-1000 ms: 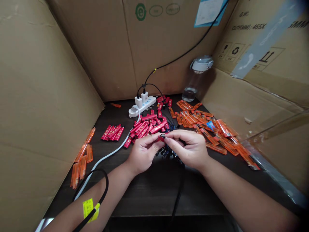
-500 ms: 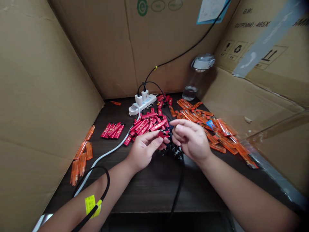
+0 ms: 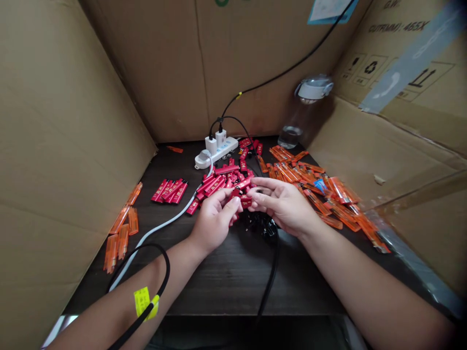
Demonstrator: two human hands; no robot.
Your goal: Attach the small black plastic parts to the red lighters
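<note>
Between the thumb and fingers of my left hand [image 3: 212, 221] is a red lighter [image 3: 236, 192], its metal top end showing. My right hand [image 3: 288, 206] is close beside it on the right, thumb and forefinger brought together in a pinch. Something small and dark shows at those fingertips, too small to name. Behind both hands lies a heap of red lighters [image 3: 213, 186] with gold lettering. Small black parts [image 3: 265, 225] are piled on the dark table [image 3: 233, 272] below my right hand.
Several red lighters [image 3: 170, 191] lie in a row at left. Orange clear lighters [image 3: 341, 209] spread across the right, with more [image 3: 123, 240] along the left wall. A white power strip [image 3: 216, 153], water bottle [image 3: 292, 126], white cable [image 3: 160, 226] and black cable [image 3: 272, 277] are around; cardboard walls [image 3: 116, 87] enclose the table.
My right hand has turned and its fingers have closed into a pinch near the lighter. My left hand has shifted slightly left, still holding it. The view has tilted down a little.
</note>
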